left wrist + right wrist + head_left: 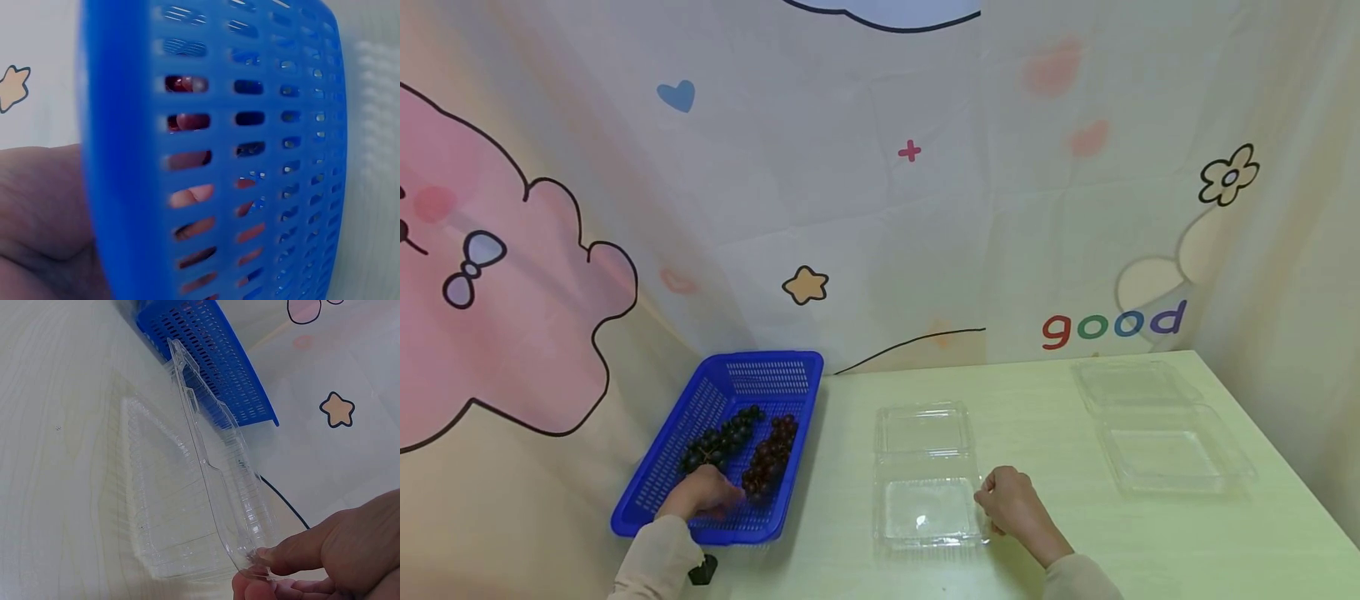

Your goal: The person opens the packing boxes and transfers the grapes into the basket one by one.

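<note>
My left hand (703,492) reaches down into a blue plastic basket (816,375), close to two bunches of grapes. One is a dark green-black bunch (730,437), the other a dark red bunch (772,454) on the right. Through the basket's slots in the left wrist view, its fingers (194,197) show close below red grapes (190,120); their grip is hidden. My right hand (1015,504) pinches the right edge of a clear plastic clamshell box (925,508), which lies open with its lid folded back. In the right wrist view, thumb and fingers hold the box's rim (212,481).
A second open clear clamshell box (1165,454) lies at the right of the pale table (1037,408). A small black object (703,570) is by the left sleeve. Behind the table hangs a printed curtain (880,208).
</note>
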Motion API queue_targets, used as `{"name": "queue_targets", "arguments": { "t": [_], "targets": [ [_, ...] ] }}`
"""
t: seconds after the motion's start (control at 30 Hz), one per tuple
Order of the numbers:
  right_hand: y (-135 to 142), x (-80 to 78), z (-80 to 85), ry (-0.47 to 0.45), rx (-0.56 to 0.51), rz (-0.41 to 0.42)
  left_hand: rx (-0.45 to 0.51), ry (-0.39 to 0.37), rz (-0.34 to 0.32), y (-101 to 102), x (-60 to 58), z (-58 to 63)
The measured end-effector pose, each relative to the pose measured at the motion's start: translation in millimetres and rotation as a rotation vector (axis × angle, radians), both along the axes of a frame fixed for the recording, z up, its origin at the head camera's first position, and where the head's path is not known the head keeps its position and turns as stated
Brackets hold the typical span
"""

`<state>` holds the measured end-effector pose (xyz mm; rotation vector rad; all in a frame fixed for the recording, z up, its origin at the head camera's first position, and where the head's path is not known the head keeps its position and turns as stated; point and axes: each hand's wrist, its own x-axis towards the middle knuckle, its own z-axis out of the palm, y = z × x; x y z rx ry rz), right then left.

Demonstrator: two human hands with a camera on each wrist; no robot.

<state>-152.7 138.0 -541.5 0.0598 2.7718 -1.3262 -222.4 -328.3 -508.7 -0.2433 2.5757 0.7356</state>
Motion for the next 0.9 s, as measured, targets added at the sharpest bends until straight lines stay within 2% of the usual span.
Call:
{"name": "queue_targets", "arguments": {
  "t": [0.2,0.47,0.67,0.9],
  "targets": [
    [-0.1,0.0,-0.2,0.003,0.001,-0.002,-0.053,0.021,-0.068,-0.6,4.8,7.8],
    [-0.3,0.7,-1.1,0.013,-0.006,-0.003,-0.087,0.058,-0.090,6.0,17.3,15.5],
    [-0.8,1.2,-0.3,0.007,-0.002,-0.007,-0.072,0.073,-0.080,13.5,28.9,20.4],
    [-0.7,1.0,-2.1,-0.008,-0.016,-0.009,-0.050,0.129,-0.066,17.4,33.8,18.6]
  ]
}}
